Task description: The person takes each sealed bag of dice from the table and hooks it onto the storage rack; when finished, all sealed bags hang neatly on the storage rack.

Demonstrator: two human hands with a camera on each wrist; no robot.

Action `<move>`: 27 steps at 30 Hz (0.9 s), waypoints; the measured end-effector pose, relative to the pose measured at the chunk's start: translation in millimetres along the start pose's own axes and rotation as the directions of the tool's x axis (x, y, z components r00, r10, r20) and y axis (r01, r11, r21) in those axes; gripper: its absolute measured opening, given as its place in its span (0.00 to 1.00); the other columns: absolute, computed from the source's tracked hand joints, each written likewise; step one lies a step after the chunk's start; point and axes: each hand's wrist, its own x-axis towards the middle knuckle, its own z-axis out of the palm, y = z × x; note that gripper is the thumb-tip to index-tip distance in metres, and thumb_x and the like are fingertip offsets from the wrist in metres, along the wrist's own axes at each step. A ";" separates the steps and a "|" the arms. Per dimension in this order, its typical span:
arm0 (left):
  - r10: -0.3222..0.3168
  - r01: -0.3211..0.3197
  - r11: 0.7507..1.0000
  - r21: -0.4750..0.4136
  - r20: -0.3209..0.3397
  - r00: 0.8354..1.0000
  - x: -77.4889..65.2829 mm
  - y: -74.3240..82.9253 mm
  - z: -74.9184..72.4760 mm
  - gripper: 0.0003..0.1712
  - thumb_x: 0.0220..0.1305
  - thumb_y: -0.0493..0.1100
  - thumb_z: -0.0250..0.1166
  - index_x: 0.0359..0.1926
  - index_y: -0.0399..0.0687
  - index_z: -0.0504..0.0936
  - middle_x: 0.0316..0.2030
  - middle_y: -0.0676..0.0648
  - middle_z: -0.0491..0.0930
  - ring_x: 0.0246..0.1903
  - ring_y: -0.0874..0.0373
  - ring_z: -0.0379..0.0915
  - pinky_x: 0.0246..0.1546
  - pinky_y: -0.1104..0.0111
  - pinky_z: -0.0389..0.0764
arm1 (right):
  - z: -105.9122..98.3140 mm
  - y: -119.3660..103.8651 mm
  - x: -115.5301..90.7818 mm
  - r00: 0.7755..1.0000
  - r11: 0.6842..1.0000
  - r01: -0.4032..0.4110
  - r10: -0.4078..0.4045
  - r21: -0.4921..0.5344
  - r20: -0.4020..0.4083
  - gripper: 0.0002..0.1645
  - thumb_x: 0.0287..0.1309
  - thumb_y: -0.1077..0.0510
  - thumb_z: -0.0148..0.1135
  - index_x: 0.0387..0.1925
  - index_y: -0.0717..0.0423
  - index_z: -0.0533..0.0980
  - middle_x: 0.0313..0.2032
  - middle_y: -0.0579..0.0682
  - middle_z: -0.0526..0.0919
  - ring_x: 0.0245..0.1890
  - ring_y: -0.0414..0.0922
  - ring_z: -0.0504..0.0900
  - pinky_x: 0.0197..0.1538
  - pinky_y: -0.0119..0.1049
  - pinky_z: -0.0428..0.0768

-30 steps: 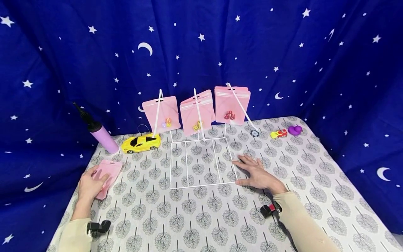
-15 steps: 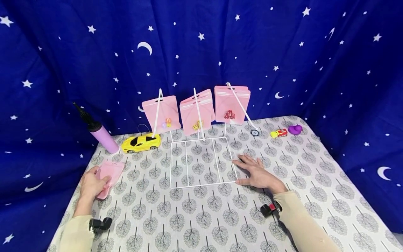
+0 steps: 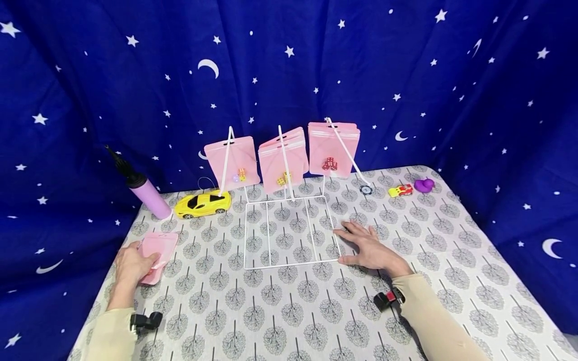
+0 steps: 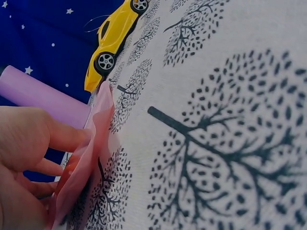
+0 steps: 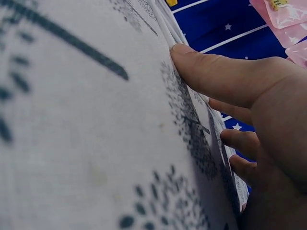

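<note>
At the table's left side my left hand (image 3: pixel 132 268) pinches a pink zip pouch (image 3: pixel 164 245) between thumb and fingers. In the left wrist view the pouch (image 4: pixel 82 177) bends a little, and a reddish patch shows near the fingers. My right hand (image 3: pixel 370 248) rests with spread fingers at the right edge of a white wire rack (image 3: pixel 289 264), holding nothing. From the rack's hooks hang pink pouches: a left one (image 3: pixel 241 155) with small dice, middle ones (image 3: pixel 271 168) with yellow dice, and right ones (image 3: pixel 321 145) with red dice.
A yellow toy car (image 3: pixel 205 204) and a lilac hand pump (image 3: pixel 153 199) stand at the back left. At the back right lie a round dark-rimmed token (image 3: pixel 366 190), a small red-and-yellow toy (image 3: pixel 400 190) and a purple rubber duck (image 3: pixel 424 185). A blue curtain (image 3: pixel 289 80) closes the back.
My left hand has shifted slightly right with the pouch, which bent and then flattened somewhat. The right hand and the rack have stayed in place.
</note>
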 end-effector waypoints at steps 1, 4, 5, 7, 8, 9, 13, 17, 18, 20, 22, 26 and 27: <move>-0.006 0.006 1.000 -0.001 0.003 1.000 -0.7 0.3 0.2 0.44 0.59 0.46 0.65 0.65 0.21 0.58 0.58 0.15 0.60 0.59 0.23 0.57 0.64 0.40 0.61 | -0.2 -0.1 0.1 1.000 1.000 0.000 0.000 0.000 0.001 0.50 0.51 0.34 0.66 0.72 0.45 0.61 0.75 0.61 0.49 0.75 0.64 0.44 0.68 0.73 0.33; -0.020 0.020 1.000 -0.011 0.004 1.000 -2.8 1.0 0.5 0.44 0.59 0.47 0.64 0.66 0.21 0.57 0.57 0.14 0.59 0.58 0.23 0.58 0.63 0.40 0.63 | -0.3 -0.1 0.2 1.000 1.000 0.003 -0.003 0.000 -0.001 0.50 0.51 0.35 0.67 0.72 0.46 0.61 0.75 0.61 0.49 0.75 0.64 0.44 0.68 0.73 0.33; -0.023 0.023 1.000 -0.017 0.002 1.000 -3.4 1.2 0.5 0.44 0.59 0.46 0.64 0.66 0.21 0.57 0.57 0.14 0.59 0.58 0.23 0.58 0.63 0.40 0.63 | -0.2 -0.1 0.3 1.000 1.000 0.005 -0.005 0.000 0.000 0.50 0.51 0.35 0.67 0.72 0.46 0.61 0.75 0.61 0.49 0.75 0.64 0.44 0.68 0.73 0.33; -0.035 0.035 0.999 -0.039 -0.003 0.999 -4.2 0.6 0.7 0.45 0.60 0.46 0.64 0.67 0.22 0.55 0.58 0.14 0.58 0.58 0.23 0.57 0.63 0.39 0.62 | 0.1 -0.1 0.2 1.000 1.000 0.007 -0.007 0.001 -0.004 0.50 0.51 0.35 0.67 0.72 0.46 0.61 0.75 0.61 0.49 0.75 0.64 0.44 0.68 0.73 0.33; -0.043 0.042 0.998 -0.056 -0.006 0.999 -4.6 0.2 0.9 0.45 0.60 0.46 0.64 0.68 0.23 0.54 0.58 0.14 0.58 0.59 0.23 0.57 0.64 0.39 0.62 | 0.2 -0.2 0.1 1.000 1.000 0.007 -0.007 0.002 -0.005 0.50 0.51 0.35 0.67 0.72 0.46 0.62 0.75 0.61 0.49 0.75 0.64 0.44 0.68 0.73 0.32; -0.048 0.048 0.996 -0.074 -0.009 0.999 -4.9 -0.5 1.2 0.45 0.60 0.46 0.65 0.68 0.24 0.54 0.59 0.15 0.58 0.59 0.23 0.57 0.64 0.40 0.62 | 0.4 -0.3 0.0 1.000 1.000 0.007 -0.007 0.003 -0.008 0.50 0.51 0.35 0.67 0.72 0.46 0.62 0.75 0.61 0.49 0.75 0.64 0.44 0.68 0.73 0.32; -0.055 0.049 0.990 -0.135 -0.041 0.998 -8.0 -4.4 2.3 0.46 0.59 0.44 0.66 0.69 0.26 0.53 0.61 0.18 0.60 0.61 0.26 0.58 0.65 0.40 0.61 | 1.2 -1.4 -0.5 1.000 1.000 0.006 -0.006 0.012 -0.008 0.49 0.51 0.35 0.67 0.72 0.46 0.62 0.75 0.61 0.49 0.75 0.64 0.44 0.68 0.73 0.32; -0.056 0.038 0.984 -0.171 -0.096 0.994 -12.3 -6.6 2.6 0.43 0.57 0.43 0.67 0.67 0.26 0.58 0.60 0.20 0.64 0.60 0.26 0.60 0.62 0.41 0.63 | 1.2 -2.6 -0.5 1.000 1.000 0.010 -0.009 0.020 -0.002 0.50 0.51 0.34 0.67 0.72 0.46 0.62 0.75 0.62 0.49 0.75 0.64 0.44 0.68 0.74 0.32; -0.058 0.037 0.983 -0.182 -0.108 0.993 -13.2 -6.5 2.6 0.43 0.57 0.43 0.67 0.66 0.26 0.59 0.60 0.20 0.64 0.59 0.26 0.61 0.62 0.41 0.63 | 0.9 -2.8 -0.6 1.000 1.000 0.009 -0.009 0.019 -0.002 0.50 0.51 0.34 0.67 0.72 0.46 0.62 0.75 0.61 0.49 0.75 0.64 0.44 0.68 0.74 0.32; -0.062 0.036 0.977 -0.210 -0.121 0.991 -14.5 -5.5 2.7 0.42 0.58 0.43 0.67 0.66 0.27 0.59 0.59 0.21 0.66 0.59 0.27 0.62 0.61 0.41 0.64 | 0.3 -2.7 -0.7 1.000 1.000 0.009 -0.009 0.016 -0.008 0.49 0.51 0.34 0.67 0.72 0.46 0.62 0.75 0.62 0.50 0.75 0.64 0.45 0.68 0.74 0.32; -0.073 0.039 0.968 -0.246 -0.130 0.989 -15.1 -3.9 2.9 0.40 0.59 0.43 0.66 0.66 0.28 0.60 0.58 0.22 0.67 0.57 0.28 0.63 0.59 0.42 0.65 | -0.3 -2.5 -0.7 1.000 1.000 0.010 -0.010 0.013 -0.010 0.49 0.51 0.34 0.67 0.72 0.46 0.62 0.75 0.62 0.50 0.75 0.64 0.45 0.68 0.74 0.33; -0.104 0.055 0.951 -0.306 -0.148 0.984 -17.2 0.0 2.9 0.35 0.61 0.42 0.64 0.64 0.31 0.64 0.52 0.26 0.71 0.50 0.34 0.69 0.48 0.48 0.72 | -1.0 -2.2 -0.4 1.000 1.000 0.010 -0.010 0.011 -0.006 0.49 0.52 0.35 0.67 0.72 0.46 0.62 0.75 0.62 0.49 0.74 0.65 0.44 0.68 0.74 0.32; -0.104 0.050 0.947 -0.316 -0.157 0.982 -17.6 0.8 2.9 0.32 0.61 0.42 0.64 0.63 0.31 0.66 0.50 0.27 0.73 0.47 0.35 0.70 0.44 0.52 0.73 | -1.2 -2.2 -0.4 1.000 1.000 0.010 -0.010 0.009 -0.006 0.49 0.52 0.35 0.67 0.72 0.46 0.62 0.75 0.62 0.49 0.74 0.65 0.44 0.68 0.74 0.33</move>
